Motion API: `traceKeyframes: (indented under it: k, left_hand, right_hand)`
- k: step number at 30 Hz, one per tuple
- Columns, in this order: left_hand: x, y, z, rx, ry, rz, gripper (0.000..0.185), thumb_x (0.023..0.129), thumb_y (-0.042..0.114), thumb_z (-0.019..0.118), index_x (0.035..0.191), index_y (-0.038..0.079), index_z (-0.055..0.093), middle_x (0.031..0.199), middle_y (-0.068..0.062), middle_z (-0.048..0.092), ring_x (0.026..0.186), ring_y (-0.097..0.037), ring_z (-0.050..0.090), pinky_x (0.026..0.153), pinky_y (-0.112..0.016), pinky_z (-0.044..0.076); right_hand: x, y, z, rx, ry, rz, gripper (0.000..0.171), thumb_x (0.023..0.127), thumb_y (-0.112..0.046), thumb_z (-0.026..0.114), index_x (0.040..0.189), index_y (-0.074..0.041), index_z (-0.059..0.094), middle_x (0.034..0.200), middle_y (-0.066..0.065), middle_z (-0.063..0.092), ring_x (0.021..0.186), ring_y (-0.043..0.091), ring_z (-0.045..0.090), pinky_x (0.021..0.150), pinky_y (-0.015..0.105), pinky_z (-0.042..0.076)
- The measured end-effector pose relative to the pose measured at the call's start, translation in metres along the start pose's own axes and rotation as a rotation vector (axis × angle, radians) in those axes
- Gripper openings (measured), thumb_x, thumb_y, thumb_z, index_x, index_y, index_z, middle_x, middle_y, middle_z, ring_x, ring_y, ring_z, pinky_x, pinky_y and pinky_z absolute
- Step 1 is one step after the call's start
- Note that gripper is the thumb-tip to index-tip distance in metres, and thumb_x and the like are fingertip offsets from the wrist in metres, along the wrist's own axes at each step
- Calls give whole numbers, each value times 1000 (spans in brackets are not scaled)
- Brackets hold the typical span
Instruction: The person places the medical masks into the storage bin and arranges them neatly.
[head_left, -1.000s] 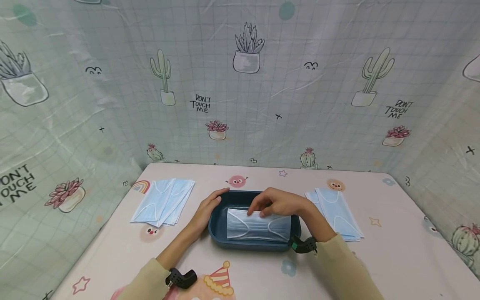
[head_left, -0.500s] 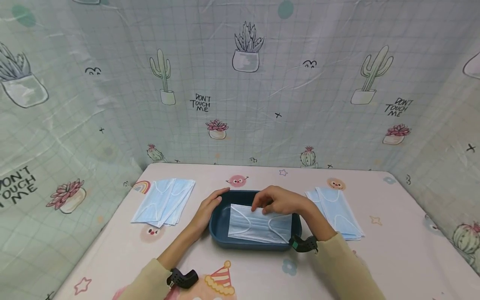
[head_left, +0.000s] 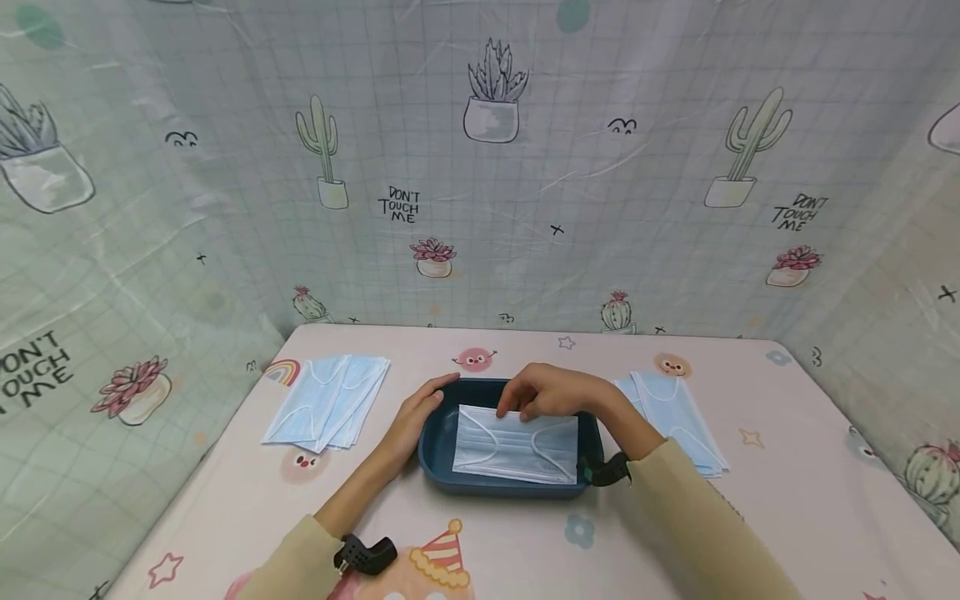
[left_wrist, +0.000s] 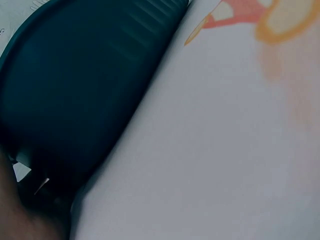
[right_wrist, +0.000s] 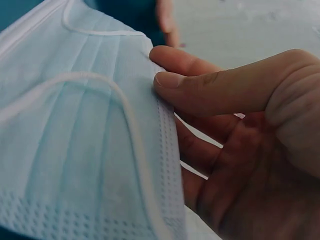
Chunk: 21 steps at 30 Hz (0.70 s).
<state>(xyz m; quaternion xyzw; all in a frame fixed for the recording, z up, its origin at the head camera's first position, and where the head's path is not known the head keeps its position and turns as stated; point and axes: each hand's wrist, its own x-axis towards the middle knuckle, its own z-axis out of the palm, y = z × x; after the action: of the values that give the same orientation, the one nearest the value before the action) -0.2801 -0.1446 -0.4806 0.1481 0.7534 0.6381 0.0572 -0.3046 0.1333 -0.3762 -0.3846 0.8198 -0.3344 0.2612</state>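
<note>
A dark blue tray [head_left: 433, 450] sits mid-table, and a light blue face mask [head_left: 516, 446] lies across it. My right hand [head_left: 542, 393] pinches the mask's far edge; in the right wrist view the thumb [right_wrist: 210, 90] and a finger hold the mask [right_wrist: 85, 150] at its edge. My left hand [head_left: 420, 415] rests against the tray's left rim with fingers along it. The left wrist view shows only the tray's dark outer wall [left_wrist: 75, 90] up close.
A fanned stack of blue masks [head_left: 326, 402] lies on the table's left, another stack [head_left: 678, 421] on the right. Patterned curtain walls close in the back and both sides. The tablecloth [head_left: 787, 500] has cartoon prints.
The right hand has shifted the mask slightly toward the far side of the tray, and its edge now sits a little higher. The left hand stays on the rim.
</note>
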Motion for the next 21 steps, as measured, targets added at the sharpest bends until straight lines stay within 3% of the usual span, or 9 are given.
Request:
traceKeyframes:
  k: [7,21]
  left_hand:
    - [2,-1,0,-4,6,0,43,112,28,35,152,22,51,161,-1,47,156,-26,34,130,-53,18]
    - [0,2,0,-9,-4,-3,43,112,28,36,152,23,50,162,-2,46,156,-27,32,130,-56,17]
  right_hand:
    - [11,0,-5,-55,-71,23,34,88,16,61,112,-3,76,111,8,76,90,11,65,86,23,57]
    - [33,-3,-1,-172,-65,130,35,87,16,63,103,-10,80,104,2,76,89,17,66,91,31,60]
